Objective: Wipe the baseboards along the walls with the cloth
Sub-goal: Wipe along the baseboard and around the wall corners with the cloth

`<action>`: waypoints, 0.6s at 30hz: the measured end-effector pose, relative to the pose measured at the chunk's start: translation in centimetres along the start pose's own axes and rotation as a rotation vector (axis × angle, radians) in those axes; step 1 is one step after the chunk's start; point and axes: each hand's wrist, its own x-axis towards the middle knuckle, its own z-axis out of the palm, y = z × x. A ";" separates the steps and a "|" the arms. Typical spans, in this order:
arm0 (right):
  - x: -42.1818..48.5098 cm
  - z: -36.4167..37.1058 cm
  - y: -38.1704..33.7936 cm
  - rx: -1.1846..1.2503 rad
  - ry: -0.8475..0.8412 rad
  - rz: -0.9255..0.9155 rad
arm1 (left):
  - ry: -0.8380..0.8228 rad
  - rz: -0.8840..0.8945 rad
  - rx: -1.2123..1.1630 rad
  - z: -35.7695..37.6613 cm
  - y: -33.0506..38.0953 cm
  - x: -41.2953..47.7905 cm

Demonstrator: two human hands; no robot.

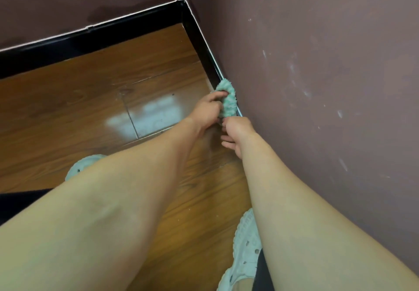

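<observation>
A fluffy green-and-white cloth lies bunched against the black baseboard of the right-hand wall. My left hand grips the cloth from the floor side, fingers curled over its top, and presses it to the baseboard. My right hand sits just behind the cloth, its upper fingers touching the cloth's near end and its lower fingers spread loosely above the floor. A second black baseboard runs along the back wall and meets the first one in the corner.
Mauve walls close off the right and the back. The glossy wooden floor stretches to the left. My feet, in pale perforated shoes, stand on the floor near the right wall, the other shoe farther left.
</observation>
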 end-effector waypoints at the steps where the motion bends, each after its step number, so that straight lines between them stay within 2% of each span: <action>1: -0.6 0.0 0.4 -0.014 -0.005 -0.002 | -0.013 0.018 0.050 -0.1 0.2 -0.1; 5: -3.0 -0.9 1.3 -0.091 -0.095 0.033 | 0.079 0.080 0.079 -0.1 1.8 0.4; 7: -4.3 -1.5 1.7 -0.098 -0.139 0.064 | 0.071 0.083 0.123 0.7 1.8 0.2; 11: -5.4 -2.8 3.7 -0.034 -0.074 0.069 | 0.014 0.056 0.271 2.6 -0.6 -2.0; 18: -7.1 -4.3 7.0 -0.018 -0.004 0.028 | -0.066 0.114 0.368 3.6 -4.1 -4.4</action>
